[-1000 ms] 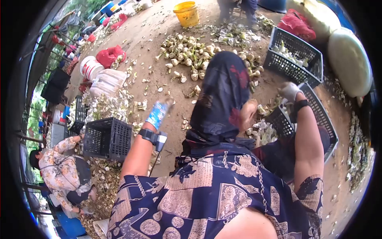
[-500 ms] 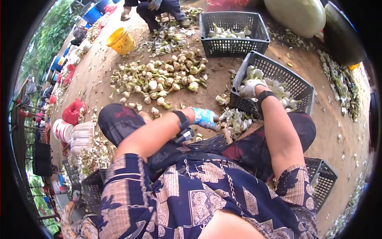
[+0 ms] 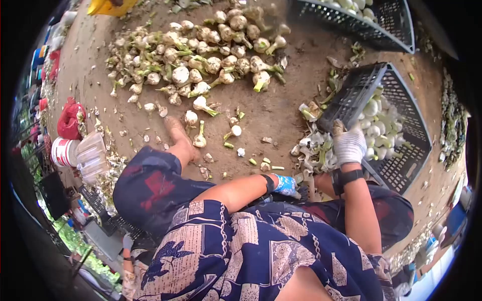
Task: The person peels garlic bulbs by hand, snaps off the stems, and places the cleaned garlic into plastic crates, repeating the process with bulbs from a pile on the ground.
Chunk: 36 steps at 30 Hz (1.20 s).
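Note:
My left hand (image 3: pixel 287 186), in a blue patterned glove, is low in front of my lap beside a small upright brownish piece (image 3: pixel 311 188). Its fingers are curled; what they hold is not clear. My right hand (image 3: pixel 350 144), in a white knitted glove with dirty fingertips, is closed at the near left corner of a black plastic crate (image 3: pixel 346 100). Trimmed white garlic bulbs (image 3: pixel 375 123) lie inside that crate. Left of this hand is a heap of pale garlic peelings (image 3: pixel 319 148). Untrimmed garlic (image 3: pixel 201 55) is spread in a large pile ahead.
Another black crate (image 3: pixel 351 25) with garlic bulbs stands at the far right. A yellow bucket (image 3: pixel 111 6) is at the top edge. Cut stems (image 3: pixel 264 165) dot the ground near my bare foot (image 3: pixel 178 138). At left are a red bag (image 3: pixel 70 119) and a white bucket (image 3: pixel 64 152).
My view has tipped down and shifted. My right hand has moved from over the bulbs to the crate's near corner. My left hand has drawn closer to my lap.

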Each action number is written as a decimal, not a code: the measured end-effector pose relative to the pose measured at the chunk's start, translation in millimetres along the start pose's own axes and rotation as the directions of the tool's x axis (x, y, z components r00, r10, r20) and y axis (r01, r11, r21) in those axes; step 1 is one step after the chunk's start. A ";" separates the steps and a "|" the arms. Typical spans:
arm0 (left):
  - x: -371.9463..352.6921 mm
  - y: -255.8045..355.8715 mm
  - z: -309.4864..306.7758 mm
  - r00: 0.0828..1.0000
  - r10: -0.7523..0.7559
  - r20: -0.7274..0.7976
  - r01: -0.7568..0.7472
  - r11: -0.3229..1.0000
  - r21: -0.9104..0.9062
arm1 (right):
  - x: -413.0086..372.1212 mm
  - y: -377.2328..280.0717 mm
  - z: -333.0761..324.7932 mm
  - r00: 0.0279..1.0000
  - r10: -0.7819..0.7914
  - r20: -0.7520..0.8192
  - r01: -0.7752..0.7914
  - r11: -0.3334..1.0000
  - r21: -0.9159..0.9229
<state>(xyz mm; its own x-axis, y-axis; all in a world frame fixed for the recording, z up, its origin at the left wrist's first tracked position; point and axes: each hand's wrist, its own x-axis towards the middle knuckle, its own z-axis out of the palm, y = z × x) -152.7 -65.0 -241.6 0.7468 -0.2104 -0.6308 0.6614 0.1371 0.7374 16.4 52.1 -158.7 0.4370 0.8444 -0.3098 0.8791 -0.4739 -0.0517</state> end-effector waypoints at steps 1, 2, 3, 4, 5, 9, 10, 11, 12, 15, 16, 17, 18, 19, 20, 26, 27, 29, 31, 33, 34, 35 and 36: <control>1.8 0.1 2.0 0.995 0.028 0.096 -0.030 0.999 0.018 | -2.6 0.7 2.7 0.999 -0.017 -0.033 0.017 1.000 -0.007; 8.2 -10.1 6.3 0.989 0.043 0.143 -0.043 0.999 -0.005 | -0.8 1.0 5.2 0.996 -0.040 -0.078 0.039 0.999 -0.015; 11.2 -24.2 14.5 0.989 0.111 0.093 -0.097 0.985 -0.140 | 0.7 3.4 9.3 0.999 0.017 -0.032 -0.017 1.000 0.011; 9.7 -38.0 27.4 0.987 0.155 0.034 -0.140 0.951 -0.277 | 0.1 3.2 12.8 0.996 0.006 -0.093 -0.009 0.999 -0.032; -16.8 -28.3 -1.0 0.973 0.153 0.173 -0.095 0.949 -0.302 | 1.5 0.9 12.2 0.998 0.005 -0.068 -0.003 0.999 0.034; -65.3 -47.6 -37.8 0.978 0.049 0.204 0.103 0.736 -0.669 | 2.0 1.9 12.9 0.993 0.026 -0.116 -0.023 0.999 0.028; -64.1 -54.6 -36.5 0.977 0.075 0.201 0.098 0.679 -0.728 | 0.9 0.8 12.9 0.992 0.030 -0.120 -0.030 1.000 0.003; -50.9 -69.5 -15.0 0.991 0.086 0.099 0.036 0.546 -0.837 | 1.4 -2.3 11.3 0.991 0.036 -0.130 -0.031 0.999 0.042; -52.3 -55.2 -21.1 0.985 0.099 0.141 0.066 0.540 -0.839 | 1.0 -2.3 13.5 0.989 0.029 -0.148 -0.025 0.999 0.028; -51.4 -0.2 -40.3 0.839 0.241 -0.488 -0.305 0.951 -0.055 | -2.5 -1.5 16.3 0.988 0.073 -0.136 -0.076 0.997 -0.022; -48.3 12.6 -42.5 0.817 0.433 -0.381 -0.415 0.900 0.134 | -2.2 0.2 18.1 0.987 0.071 -0.142 -0.066 0.997 0.039; -43.4 16.6 -46.0 0.886 0.413 -0.209 -0.390 0.910 0.143 | 0.4 -1.0 19.5 0.985 0.073 -0.159 -0.057 0.993 0.104; -36.2 18.4 -52.7 0.907 0.410 -0.093 -0.376 0.890 0.260 | 3.0 -3.3 19.4 0.982 0.068 -0.176 -0.050 0.993 0.103; -25.4 22.1 -53.6 0.941 0.337 -0.043 -0.314 0.912 0.265 | 2.9 -5.7 17.9 0.982 0.082 -0.173 -0.064 0.992 0.109; -20.8 27.8 -57.4 0.966 0.260 0.005 -0.252 0.931 0.265 | 2.4 -6.9 16.6 0.982 0.093 -0.163 -0.076 0.991 0.110; -73.1 -69.3 -48.4 0.889 0.070 0.453 -0.176 0.964 0.197 | 2.8 -7.3 14.4 0.985 0.098 -0.142 -0.088 0.993 0.078; -89.1 -84.0 -42.6 0.880 0.041 0.472 -0.146 0.971 0.187 | 1.9 -6.5 14.5 0.985 0.100 -0.138 -0.090 0.993 0.080; -117.2 -115.4 -41.4 0.849 -0.040 0.527 -0.076 0.978 0.196 | 1.7 -3.2 15.8 0.985 0.101 -0.139 -0.093 0.994 0.066; -148.2 -176.0 -27.1 0.813 -0.069 0.578 -0.047 0.982 0.184 | 2.0 -1.2 18.0 0.983 0.101 -0.153 -0.091 0.993 0.072; -163.6 -220.4 -13.7 0.803 -0.056 0.594 -0.057 0.984 0.170 | 0.8 -3.9 18.9 0.977 0.103 -0.186 -0.091 0.994 0.067; -166.3 -228.9 -16.9 0.736 -0.149 0.661 0.059 0.986 0.157 | 0.8 -4.2 17.8 0.977 0.088 -0.196 -0.086 0.996 0.018; -168.2 -235.7 -22.2 0.654 -0.236 0.719 0.178 0.971 0.157 | -0.4 -3.8 17.2 0.978 0.105 -0.181 -0.108 0.994 -0.009; -164.0 -204.1 -50.8 0.554 -0.350 0.756 0.285 0.932 0.222 | -0.2 -4.1 16.4 0.978 0.118 -0.174 -0.125 0.992 -0.031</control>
<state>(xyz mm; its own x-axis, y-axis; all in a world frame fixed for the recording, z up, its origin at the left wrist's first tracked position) -406.7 -9.3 -300.8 0.1307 -0.8958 -0.4248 0.8147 -0.1471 0.5610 9.6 49.8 -174.0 0.5638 0.8134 -0.1435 0.8231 -0.5676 0.0164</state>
